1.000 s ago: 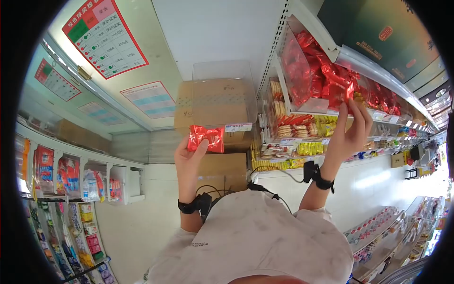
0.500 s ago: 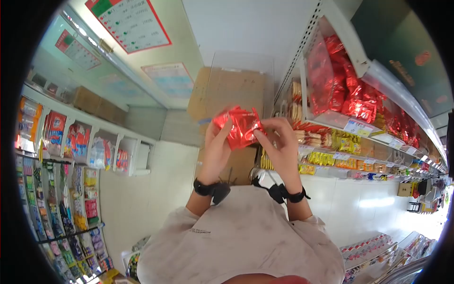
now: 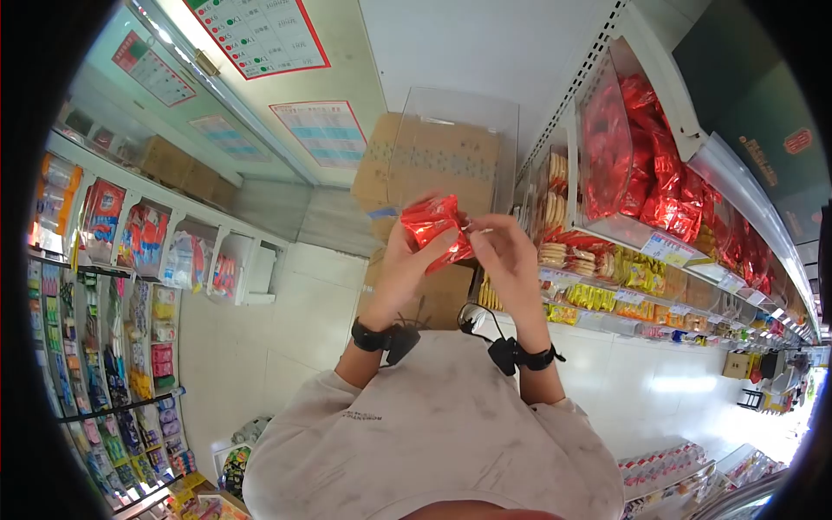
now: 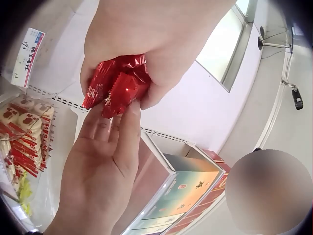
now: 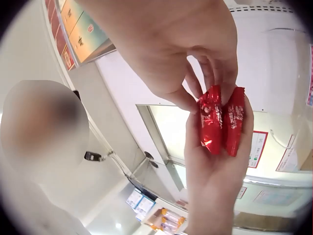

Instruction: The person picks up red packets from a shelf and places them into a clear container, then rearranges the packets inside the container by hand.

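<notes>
In front of the chest my left hand (image 3: 407, 270) grips small shiny red foil packets (image 3: 426, 220), its thumb across their front. Two packets (image 5: 211, 125) lie side by side in that palm in the right wrist view. My right hand (image 3: 511, 264) comes in from the right, its thumb and fingertips pinching the crimped end of one packet. From the left wrist view, the right hand (image 4: 100, 169) reaches up from below to the foil (image 4: 128, 88), while the left hand (image 4: 146, 39) wraps it from above.
A clear plastic bin (image 3: 451, 139) stands ahead before cardboard boxes (image 3: 381, 165). On the right, a shelf bin holds a heap of red packets (image 3: 663, 165), with bagged biscuits (image 3: 581, 257) below. Goods hang on racks (image 3: 104, 347) at the left.
My right hand has come away from the red-packet bin on the shelf and met the left hand. The left hand has moved right and turned its packets; the view has shifted left.
</notes>
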The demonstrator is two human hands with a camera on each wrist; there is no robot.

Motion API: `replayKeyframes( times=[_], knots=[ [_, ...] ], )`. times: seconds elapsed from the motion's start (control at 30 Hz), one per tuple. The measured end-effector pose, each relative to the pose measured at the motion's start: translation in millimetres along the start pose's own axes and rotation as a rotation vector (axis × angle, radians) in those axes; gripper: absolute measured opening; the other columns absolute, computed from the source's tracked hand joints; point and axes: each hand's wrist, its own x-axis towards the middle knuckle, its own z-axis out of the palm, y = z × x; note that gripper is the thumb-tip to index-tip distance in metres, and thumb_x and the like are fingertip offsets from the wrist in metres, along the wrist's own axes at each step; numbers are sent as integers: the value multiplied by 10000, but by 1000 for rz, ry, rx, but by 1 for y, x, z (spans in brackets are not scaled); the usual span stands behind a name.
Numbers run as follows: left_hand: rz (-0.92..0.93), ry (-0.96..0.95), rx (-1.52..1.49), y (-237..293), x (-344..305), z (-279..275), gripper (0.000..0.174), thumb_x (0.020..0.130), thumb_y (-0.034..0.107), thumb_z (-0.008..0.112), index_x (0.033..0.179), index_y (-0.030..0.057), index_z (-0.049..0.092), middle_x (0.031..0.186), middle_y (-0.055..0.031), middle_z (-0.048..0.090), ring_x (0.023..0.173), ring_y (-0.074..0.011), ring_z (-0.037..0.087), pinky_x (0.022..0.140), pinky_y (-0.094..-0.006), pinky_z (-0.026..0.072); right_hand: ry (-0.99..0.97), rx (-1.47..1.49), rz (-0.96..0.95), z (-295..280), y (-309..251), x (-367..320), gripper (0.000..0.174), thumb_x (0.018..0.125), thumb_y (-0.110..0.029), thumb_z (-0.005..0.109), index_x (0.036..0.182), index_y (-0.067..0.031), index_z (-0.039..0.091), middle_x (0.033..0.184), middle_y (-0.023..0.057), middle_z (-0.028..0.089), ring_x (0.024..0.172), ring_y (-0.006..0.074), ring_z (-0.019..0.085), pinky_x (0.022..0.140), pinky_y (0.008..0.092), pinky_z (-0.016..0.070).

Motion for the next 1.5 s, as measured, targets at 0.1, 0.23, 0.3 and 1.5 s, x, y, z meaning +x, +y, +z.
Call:
replayKeyframes(
  times=[0.1,0.23,0.3,1.5],
  knots=[
    [49,-24,249,7,-4,-3,680,907,72,729,1485,61,372,1315,-109,584,1150,-164,604,972,-323,518,-28,-95,38,0,5,4,249,948,-70,689,1172,15,624,1100,97,659,981,178,687,874,311,550],
    [150,-87,465,2,-10,-14,747,889,59,738,1518,68,334,1338,-119,574,1204,-182,576,1015,-332,486,-113,-362,-75,1,-3,14,217,935,-81,706,1128,4,657,1042,92,671,984,172,691,888,312,542],
    [157,-100,507,8,-9,-19,766,884,48,741,1528,69,327,1354,-122,566,1229,-190,562,1034,-336,473,-130,-307,-42,4,-2,18,195,944,-57,688,1126,4,659,1052,64,653,993,142,650,896,298,512],
    [-161,-201,235,12,-14,-13,704,886,52,734,1497,31,386,1303,-104,597,1170,-175,608,964,-334,543,-161,-316,24,-18,-11,4,126,913,-67,700,1012,2,666,970,59,656,881,131,670,807,283,531]
  ],
)
